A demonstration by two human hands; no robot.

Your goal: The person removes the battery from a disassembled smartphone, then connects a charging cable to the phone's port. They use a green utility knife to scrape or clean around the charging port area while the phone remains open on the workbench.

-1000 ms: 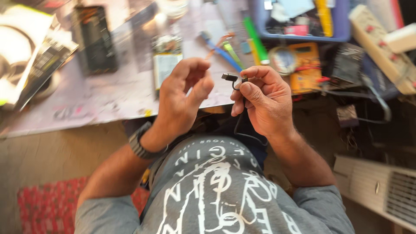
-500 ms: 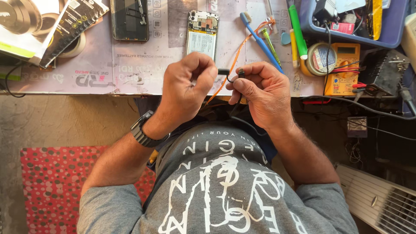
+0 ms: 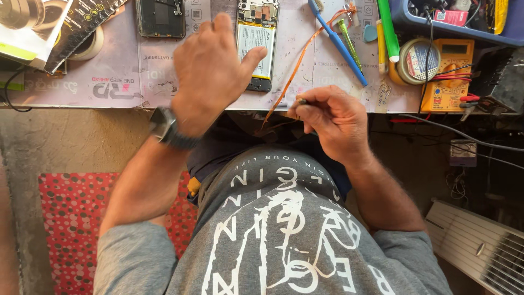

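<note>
My left hand (image 3: pixel 210 68) is raised over the workbench, fingers loosely curled, reaching beside an opened phone (image 3: pixel 256 43) with its back off; I see nothing in it. My right hand (image 3: pixel 333 120) is at the bench's front edge, fingertips pinched on a small dark tool or part (image 3: pixel 301 101) with a thin black cable trailing under the palm. An orange flex ribbon (image 3: pixel 295 68) runs from the bench top down to between my hands. A watch sits on my left wrist (image 3: pixel 166 128).
A second opened phone (image 3: pixel 161 16) lies at the back. A blue toothbrush (image 3: pixel 338 43), green tools (image 3: pixel 388 30), a tape roll (image 3: pixel 416 60) and an orange multimeter (image 3: pixel 447 74) with leads lie to the right. Boxes (image 3: pixel 38 27) at the left. A red dotted mat (image 3: pixel 71 224) covers the floor.
My left hand left the small part and rose over the bench toward the opened phone. My right hand kept its pinch and dropped a little. The view tilted nearer the bench.
</note>
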